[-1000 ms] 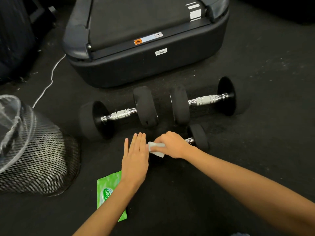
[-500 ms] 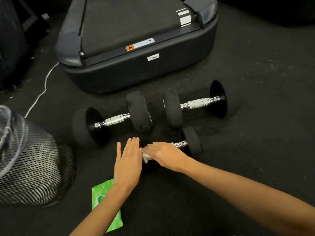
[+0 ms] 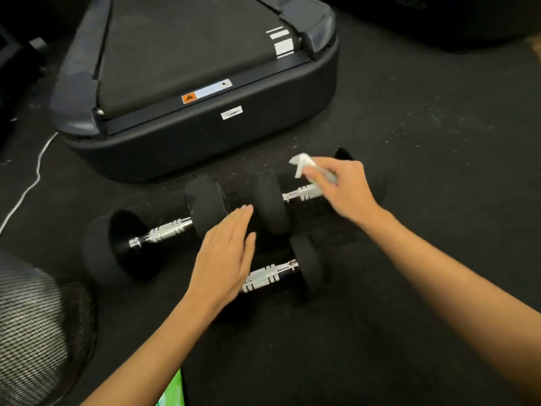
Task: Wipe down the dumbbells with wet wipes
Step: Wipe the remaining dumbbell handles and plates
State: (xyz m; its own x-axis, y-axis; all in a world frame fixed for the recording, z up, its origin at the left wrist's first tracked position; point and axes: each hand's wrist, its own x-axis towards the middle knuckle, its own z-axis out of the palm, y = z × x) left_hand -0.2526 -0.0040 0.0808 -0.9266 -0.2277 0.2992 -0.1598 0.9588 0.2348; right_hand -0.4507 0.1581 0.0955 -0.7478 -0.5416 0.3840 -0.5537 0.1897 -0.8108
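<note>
Three black dumbbells with chrome grips lie on the dark floor (image 3: pixel 409 332) in front of the base of a treadmill (image 3: pixel 193 124). The left dumbbell (image 3: pixel 164 232) and the right dumbbell (image 3: pixel 295 196) lie end to end in a row, their inner weights close together. The small dumbbell (image 3: pixel 278 275) lies nearer the person, just in front of that row, its near end hidden under the left hand.

The right hand (image 3: pixel 345 190) hovers over the grip of the right dumbbell, its fingers (image 3: pixel 319 171) curled and pinching a crumpled white wet wipe (image 3: pixel 303 164) that sticks out toward the treadmill. Whether the wipe touches the chrome grip cannot be told; the hand is blurred.

The left hand (image 3: pixel 225 256) is flat, palm down, its fingers (image 3: pixel 238 218) straight and pressed together with the thumb set slightly apart. It lies over the near end of the small dumbbell, fingertips reaching toward the gap between the two inner weights of the row. Whether it presses on anything cannot be told.

At the left edge of the floor stands a black mesh bin (image 3: pixel 38 326). A white cable (image 3: pixel 27 186) runs across the floor beside the treadmill. A corner of a green wipes pack (image 3: pixel 172 391) shows at the bottom edge, under the left forearm.
</note>
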